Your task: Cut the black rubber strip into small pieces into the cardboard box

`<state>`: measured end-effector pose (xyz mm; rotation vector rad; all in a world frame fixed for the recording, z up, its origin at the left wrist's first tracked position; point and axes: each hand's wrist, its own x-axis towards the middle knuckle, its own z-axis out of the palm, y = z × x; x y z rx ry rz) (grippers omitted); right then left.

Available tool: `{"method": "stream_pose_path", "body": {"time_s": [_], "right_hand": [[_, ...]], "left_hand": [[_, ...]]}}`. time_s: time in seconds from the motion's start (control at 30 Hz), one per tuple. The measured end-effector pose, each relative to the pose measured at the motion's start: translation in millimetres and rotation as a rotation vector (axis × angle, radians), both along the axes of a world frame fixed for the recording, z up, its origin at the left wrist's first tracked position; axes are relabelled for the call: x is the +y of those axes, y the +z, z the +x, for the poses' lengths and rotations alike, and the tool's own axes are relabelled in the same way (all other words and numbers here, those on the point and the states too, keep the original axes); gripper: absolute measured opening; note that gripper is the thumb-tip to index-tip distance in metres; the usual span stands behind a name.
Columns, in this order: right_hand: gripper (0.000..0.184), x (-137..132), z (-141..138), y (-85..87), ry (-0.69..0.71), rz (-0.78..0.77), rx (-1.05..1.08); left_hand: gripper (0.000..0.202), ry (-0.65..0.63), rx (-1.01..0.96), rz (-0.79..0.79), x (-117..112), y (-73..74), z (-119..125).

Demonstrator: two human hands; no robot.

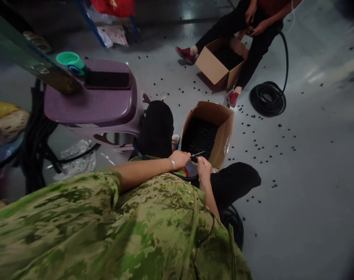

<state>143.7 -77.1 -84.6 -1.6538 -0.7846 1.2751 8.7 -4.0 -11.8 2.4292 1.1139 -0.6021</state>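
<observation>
An open cardboard box [223, 134] full of small black pieces stands on the floor between my knees. My left hand [179, 158], a bracelet on its wrist, is closed just at the box's near edge and grips a thin dark tool [198, 154] whose tip points right. My right hand [204, 168] is closed right beside it, fingers curled near the tool's tip; I cannot make out what they hold. A black hose [181, 177] loops below both hands across my lap. Something small and red [186, 171] shows under my left hand.
A purple plastic stool [89, 107] with a green cup [70, 62] stands to the left. Another person sits at the top right with a second cardboard box [213, 68] and a coiled black hose [267, 100]. Black bits litter the grey floor [296, 163].
</observation>
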Motion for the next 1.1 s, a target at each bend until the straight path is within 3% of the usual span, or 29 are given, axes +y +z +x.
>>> {"method": "stream_pose_path", "body": {"time_s": [0.2, 0.37, 0.5, 0.7, 0.93, 1.1], "right_hand": [[0.043, -3, -3, -4.9, -0.017, 0.015, -0.028], [0.046, 0, -4, -4.7, -0.104, -0.095, 0.153], [0.049, 3, -3, 2.2, -0.246, -0.204, 0.354], [0.047, 2, 0, 16.3, -0.359, -0.154, 0.444], [0.037, -8, 4, 28.3, -0.315, -0.060, 0.559], [0.041, -13, 4, 30.9, -0.303, -0.075, 0.614]], "left_hand": [[0.031, 0.063, -0.018, -0.011, -1, -3.0, -1], [0.033, 0.043, 0.021, -0.018, 0, 0.2, 0], [0.033, 0.031, 0.008, -0.022, -1, 2.4, -1], [0.033, 0.090, 0.014, -0.027, 2, 6.7, -4], [0.030, 0.118, 0.030, -0.040, 3, 7.7, -3], [0.027, 0.127, 0.053, -0.038, 4, 9.8, -3]]}}
